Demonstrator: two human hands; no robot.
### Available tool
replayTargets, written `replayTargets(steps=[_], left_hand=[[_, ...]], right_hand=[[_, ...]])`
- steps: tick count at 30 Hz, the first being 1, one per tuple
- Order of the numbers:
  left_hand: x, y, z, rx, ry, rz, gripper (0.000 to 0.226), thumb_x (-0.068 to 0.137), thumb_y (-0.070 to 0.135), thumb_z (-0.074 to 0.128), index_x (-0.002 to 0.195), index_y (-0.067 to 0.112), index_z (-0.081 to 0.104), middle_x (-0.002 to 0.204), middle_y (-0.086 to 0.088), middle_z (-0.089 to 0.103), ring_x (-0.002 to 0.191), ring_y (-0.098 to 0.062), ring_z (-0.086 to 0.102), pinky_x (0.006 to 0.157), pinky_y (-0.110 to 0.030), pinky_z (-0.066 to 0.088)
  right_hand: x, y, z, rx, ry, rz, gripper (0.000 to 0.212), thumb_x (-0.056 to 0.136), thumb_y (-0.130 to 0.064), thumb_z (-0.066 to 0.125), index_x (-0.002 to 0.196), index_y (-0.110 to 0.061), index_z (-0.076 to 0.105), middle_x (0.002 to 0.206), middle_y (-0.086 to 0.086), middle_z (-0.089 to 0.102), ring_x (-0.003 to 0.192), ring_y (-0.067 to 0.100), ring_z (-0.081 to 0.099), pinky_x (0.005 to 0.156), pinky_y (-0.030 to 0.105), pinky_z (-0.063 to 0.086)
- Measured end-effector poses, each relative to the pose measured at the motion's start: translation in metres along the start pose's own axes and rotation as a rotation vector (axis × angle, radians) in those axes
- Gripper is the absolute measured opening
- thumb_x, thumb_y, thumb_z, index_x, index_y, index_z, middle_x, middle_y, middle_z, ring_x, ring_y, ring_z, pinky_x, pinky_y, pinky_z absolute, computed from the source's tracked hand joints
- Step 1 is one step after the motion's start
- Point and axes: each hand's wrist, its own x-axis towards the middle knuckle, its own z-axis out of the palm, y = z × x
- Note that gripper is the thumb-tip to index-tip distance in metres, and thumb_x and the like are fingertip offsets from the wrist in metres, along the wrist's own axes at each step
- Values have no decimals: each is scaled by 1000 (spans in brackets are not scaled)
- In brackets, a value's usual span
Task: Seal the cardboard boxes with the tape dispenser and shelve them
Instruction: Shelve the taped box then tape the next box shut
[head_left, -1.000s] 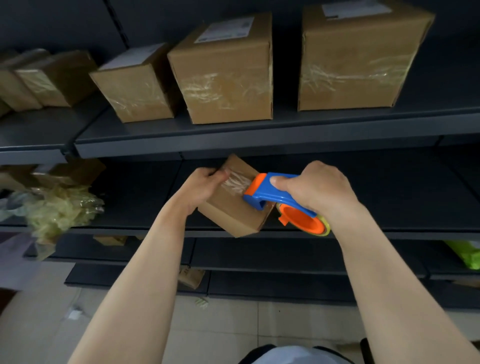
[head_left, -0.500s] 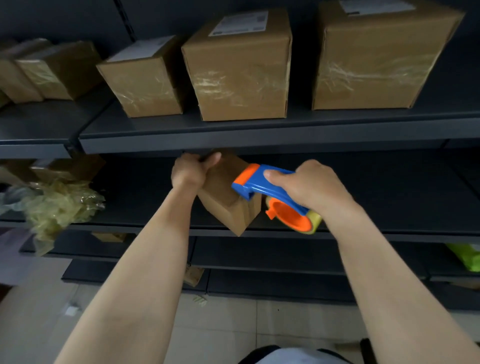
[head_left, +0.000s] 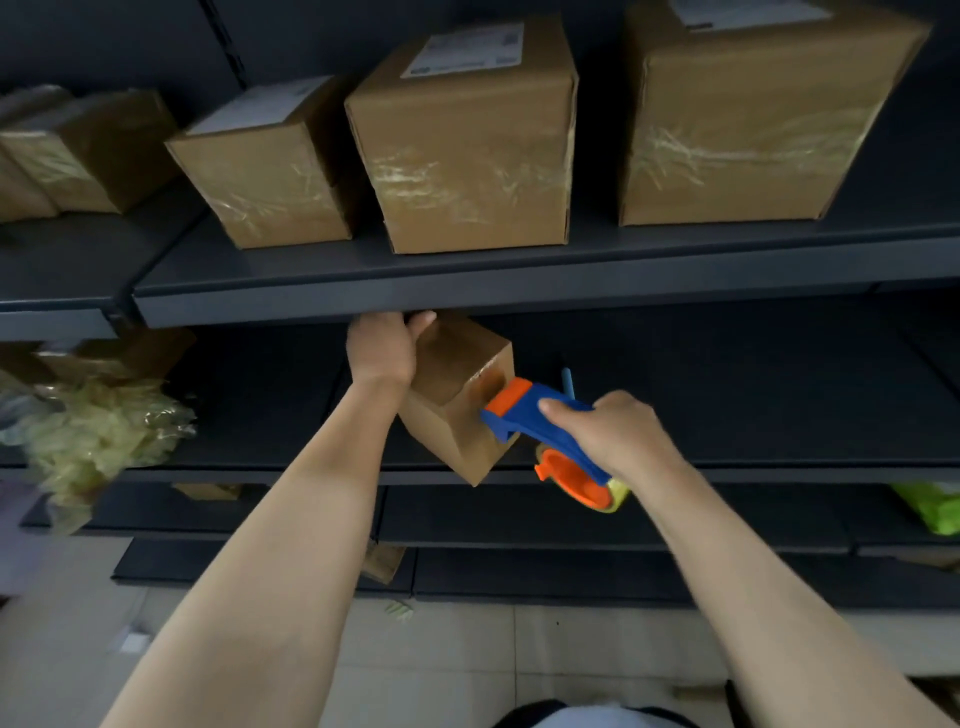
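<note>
A small cardboard box (head_left: 457, 384) is held in the air in front of the middle shelf, tilted with one corner pointing down. My left hand (head_left: 382, 345) grips its upper left side, just below the edge of the upper shelf (head_left: 467, 296). My right hand (head_left: 618, 431) holds the blue and orange tape dispenser (head_left: 540, 421) by its handle. The dispenser's orange front end presses against the box's right face. Its orange tape roll hangs below my right hand.
Three taped boxes (head_left: 467, 140) with white labels stand on the upper shelf, with more boxes (head_left: 88, 150) further left. A bundle of crumpled yellowish plastic film (head_left: 98, 436) lies on the middle shelf at left. A green packet (head_left: 930, 509) sits at lower right. Pale floor tiles lie below.
My left hand has lifted and turned the box up toward the upper shelf's edge. The dispenser has slid down along the box's right face, toward its lower corner.
</note>
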Motion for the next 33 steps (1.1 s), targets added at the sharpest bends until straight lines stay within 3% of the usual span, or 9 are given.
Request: replayTargets(steps=[4,9,11,13,16,20,24,27,33], left_hand=[[-15,8,0,173,-94,105,44,99,45,33,115,11,57,108,-15,63,97,-28,58,77,-35,43],[-37,21,6,234,-366,68,98,83,78,26,147,4,20,154,-19,19,143,-32,17,114,-41,16],[-43,25,6,185,-284,136,66,87,69,35,111,10,51,112,-12,60,110,-29,58,82,-33,49],[-55,33,3,165,-198,227,48,90,61,42,92,14,53,89,-5,63,88,-24,65,62,-29,47],[-63,33,9,225,-208,251,70,93,55,42,138,2,40,143,-19,41,137,-30,33,103,-39,39],[-69,25,3,121,-179,251,65,96,48,39,145,4,31,152,-15,29,143,-25,20,112,-35,25],[-73,21,-16,-99,-62,248,38,96,41,47,116,11,59,112,-10,64,106,-26,59,87,-38,50],[-68,15,-30,-312,-79,110,30,94,40,52,92,12,65,78,0,65,71,-17,62,63,-31,50],[-58,-7,-21,-549,-189,-118,36,91,45,56,84,13,71,76,-6,70,70,-19,64,58,-31,47]], right_hand=[[8,-3,13,25,45,1,69,76,-75,53,97,-9,58,79,6,65,64,18,64,46,24,40],[11,-2,19,23,71,-27,68,76,-73,52,94,-8,59,76,5,66,61,18,63,46,23,40],[10,-1,21,56,81,-26,66,77,-73,52,91,-9,59,73,5,65,57,17,63,45,23,39],[9,2,22,86,92,-20,64,79,-71,53,89,-9,60,69,4,65,53,15,61,44,22,38],[7,3,23,106,76,-27,62,79,-70,53,90,-9,59,70,4,66,54,15,62,44,21,40],[0,1,20,104,50,-62,61,80,-69,53,91,-9,59,73,6,67,57,16,64,47,22,42],[-12,-6,6,77,86,-107,64,77,-71,55,87,-9,60,72,6,64,57,16,61,47,23,38],[-20,-17,-8,52,143,-162,64,75,-72,55,83,-9,59,70,5,62,58,17,60,46,24,35],[-24,-39,-11,-90,189,-211,60,76,-71,55,78,-11,52,70,3,56,62,19,57,47,26,32]])
